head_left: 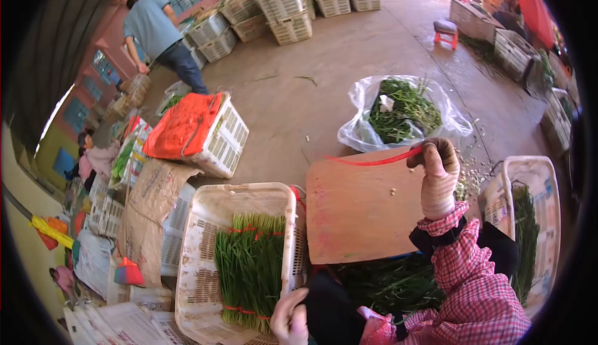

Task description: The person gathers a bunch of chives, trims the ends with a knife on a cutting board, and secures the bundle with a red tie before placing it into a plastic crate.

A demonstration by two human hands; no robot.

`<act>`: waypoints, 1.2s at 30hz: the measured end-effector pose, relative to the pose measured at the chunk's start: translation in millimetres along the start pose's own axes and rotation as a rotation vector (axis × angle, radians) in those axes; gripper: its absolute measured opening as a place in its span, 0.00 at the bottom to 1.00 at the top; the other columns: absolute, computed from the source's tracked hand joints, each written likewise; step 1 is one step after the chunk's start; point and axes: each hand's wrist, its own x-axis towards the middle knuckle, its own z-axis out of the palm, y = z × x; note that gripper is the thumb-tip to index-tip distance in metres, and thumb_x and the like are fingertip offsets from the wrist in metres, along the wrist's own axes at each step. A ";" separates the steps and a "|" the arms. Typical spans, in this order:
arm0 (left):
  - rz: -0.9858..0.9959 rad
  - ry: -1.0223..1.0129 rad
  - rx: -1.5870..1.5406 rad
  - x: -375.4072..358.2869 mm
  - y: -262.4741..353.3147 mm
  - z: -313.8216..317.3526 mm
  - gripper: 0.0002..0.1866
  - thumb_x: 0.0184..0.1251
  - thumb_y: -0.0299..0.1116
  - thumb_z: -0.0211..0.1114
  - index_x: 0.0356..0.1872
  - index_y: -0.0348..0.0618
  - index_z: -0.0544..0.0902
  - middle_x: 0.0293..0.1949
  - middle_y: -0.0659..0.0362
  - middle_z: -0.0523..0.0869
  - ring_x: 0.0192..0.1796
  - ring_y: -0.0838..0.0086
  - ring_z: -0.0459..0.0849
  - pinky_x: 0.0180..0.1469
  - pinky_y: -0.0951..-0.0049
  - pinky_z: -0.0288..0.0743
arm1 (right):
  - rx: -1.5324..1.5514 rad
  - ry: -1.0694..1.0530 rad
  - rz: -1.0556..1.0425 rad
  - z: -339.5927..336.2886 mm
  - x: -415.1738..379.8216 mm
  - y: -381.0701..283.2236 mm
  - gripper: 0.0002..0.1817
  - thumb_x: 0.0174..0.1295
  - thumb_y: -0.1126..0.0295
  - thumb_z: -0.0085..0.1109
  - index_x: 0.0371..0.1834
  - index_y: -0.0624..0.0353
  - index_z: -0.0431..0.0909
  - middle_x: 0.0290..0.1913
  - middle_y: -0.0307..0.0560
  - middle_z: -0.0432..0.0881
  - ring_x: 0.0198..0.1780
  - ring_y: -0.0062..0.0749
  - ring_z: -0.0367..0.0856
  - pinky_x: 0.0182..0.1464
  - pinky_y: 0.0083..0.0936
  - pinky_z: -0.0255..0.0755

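My right hand [438,180], in a pale covering with dark-stained fingertips, is raised over a wooden board [361,211] and pinches the end of a red strip [380,159]. The strip trails left across the board's far edge. Low in the picture, my left hand [291,321] is beside the near right rim of a white plastic crate [289,220]. Its fingers are loosely bent and apart, with nothing visible in them. Inside that crate lie bundles of green stalks [249,270] bound with red bands. Loose green stalks [392,286] lie below the board, partly hidden by my right sleeve.
Beyond the board sits a clear plastic bag [358,111] of green trimmings. Another crate [542,170] with greens stands at right. A red-covered crate [227,139] is ahead left. A person [152,27] walks at far left, near stacked crates [286,18]. A stool [445,30] stands farther right.
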 end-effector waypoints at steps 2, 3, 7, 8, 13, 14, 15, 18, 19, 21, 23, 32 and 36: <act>-0.104 -0.250 -0.278 15.3 16.5 29.8 0.27 0.64 0.30 0.61 0.63 0.33 0.68 0.58 0.49 0.76 0.60 0.60 0.74 0.62 0.62 0.69 | 0.087 0.105 0.108 -33.5 -14.2 -9.1 0.07 0.65 0.68 0.56 0.39 0.60 0.75 0.33 0.41 0.79 0.28 0.25 0.79 0.37 0.25 0.77; -0.158 -0.290 -0.422 20.0 26.1 56.8 0.29 0.66 0.35 0.63 0.65 0.33 0.67 0.57 0.50 0.77 0.60 0.58 0.74 0.64 0.58 0.68 | 0.174 0.189 0.228 -48.7 -24.2 -13.2 0.08 0.65 0.67 0.57 0.40 0.59 0.75 0.32 0.40 0.79 0.27 0.25 0.79 0.35 0.25 0.78; -0.164 -0.441 -0.618 35.2 2.7 121.5 0.32 0.69 0.43 0.60 0.67 0.35 0.64 0.61 0.46 0.72 0.60 0.58 0.75 0.60 0.57 0.72 | 0.345 0.317 0.549 -114.3 -81.3 -20.3 0.08 0.65 0.66 0.55 0.40 0.59 0.72 0.30 0.40 0.78 0.26 0.30 0.81 0.31 0.30 0.80; -0.202 -0.478 -0.733 31.9 1.9 133.1 0.31 0.70 0.43 0.58 0.68 0.36 0.64 0.63 0.44 0.71 0.61 0.59 0.75 0.58 0.58 0.74 | 0.344 0.370 0.604 -125.5 -97.3 -26.9 0.08 0.66 0.66 0.55 0.40 0.59 0.72 0.30 0.41 0.78 0.26 0.33 0.82 0.31 0.33 0.80; -0.255 -0.373 -0.709 11.0 11.9 175.3 0.18 0.72 0.39 0.54 0.55 0.36 0.77 0.47 0.44 0.84 0.42 0.60 0.87 0.43 0.62 0.85 | 0.297 0.453 0.780 -179.7 -165.6 -47.6 0.09 0.64 0.66 0.56 0.40 0.58 0.72 0.30 0.44 0.79 0.25 0.32 0.80 0.32 0.35 0.79; -0.276 -0.360 -0.696 7.3 10.9 180.1 0.18 0.73 0.39 0.54 0.53 0.36 0.78 0.46 0.44 0.84 0.42 0.61 0.87 0.42 0.62 0.85 | 0.295 0.450 0.791 -187.5 -173.4 -50.1 0.09 0.64 0.66 0.57 0.40 0.58 0.72 0.30 0.44 0.79 0.25 0.32 0.80 0.32 0.34 0.79; -0.295 -0.347 -0.685 2.8 10.4 183.6 0.18 0.73 0.39 0.54 0.52 0.35 0.78 0.45 0.45 0.84 0.42 0.61 0.87 0.41 0.62 0.85 | 0.294 0.444 0.800 -194.3 -180.4 -52.9 0.09 0.64 0.65 0.57 0.40 0.57 0.72 0.30 0.44 0.79 0.25 0.32 0.79 0.31 0.34 0.78; -0.319 -0.322 -0.646 -7.0 9.9 190.9 0.18 0.73 0.41 0.53 0.48 0.36 0.79 0.43 0.47 0.85 0.42 0.61 0.87 0.39 0.64 0.85 | 0.428 0.440 0.764 -206.8 -195.4 -57.7 0.11 0.64 0.64 0.58 0.42 0.57 0.71 0.32 0.46 0.79 0.27 0.33 0.79 0.32 0.34 0.77; -0.322 -0.341 -0.640 -8.1 11.7 192.7 0.18 0.73 0.41 0.53 0.48 0.36 0.79 0.43 0.47 0.85 0.42 0.61 0.87 0.39 0.64 0.85 | 0.567 0.401 0.771 -213.4 -202.5 -54.1 0.17 0.63 0.62 0.60 0.49 0.58 0.68 0.36 0.48 0.79 0.31 0.34 0.79 0.34 0.35 0.76; -0.360 -0.271 -0.760 -10.3 15.7 196.9 0.18 0.73 0.43 0.53 0.47 0.37 0.80 0.40 0.49 0.86 0.41 0.62 0.87 0.39 0.65 0.85 | 0.701 0.171 0.834 -216.3 -212.0 -54.1 0.29 0.61 0.59 0.64 0.60 0.58 0.62 0.44 0.52 0.78 0.40 0.38 0.80 0.40 0.37 0.77; -0.352 -0.288 -0.747 -15.5 16.6 202.7 0.19 0.73 0.45 0.52 0.46 0.38 0.80 0.39 0.51 0.86 0.41 0.63 0.86 0.39 0.66 0.85 | 0.547 0.011 0.846 -202.9 -214.3 -58.6 0.47 0.56 0.53 0.68 0.73 0.55 0.49 0.56 0.54 0.74 0.53 0.42 0.78 0.53 0.37 0.75; -0.092 -0.276 -0.269 -11.6 8.9 196.9 0.20 0.72 0.42 0.55 0.45 0.30 0.80 0.39 0.51 0.85 0.37 0.65 0.86 0.39 0.68 0.83 | -0.188 -0.159 0.606 -176.7 -164.4 -34.4 0.12 0.66 0.69 0.53 0.48 0.59 0.80 0.26 0.37 0.78 0.28 0.20 0.74 0.32 0.20 0.70; 0.317 -0.246 0.472 25.3 -13.2 172.1 0.16 0.69 0.38 0.56 0.27 0.37 0.81 0.25 0.56 0.83 0.29 0.68 0.82 0.35 0.67 0.75 | -0.750 -0.314 0.167 -189.6 -139.4 -19.6 0.10 0.58 0.67 0.60 0.42 0.53 0.82 0.34 0.51 0.84 0.38 0.46 0.84 0.41 0.31 0.79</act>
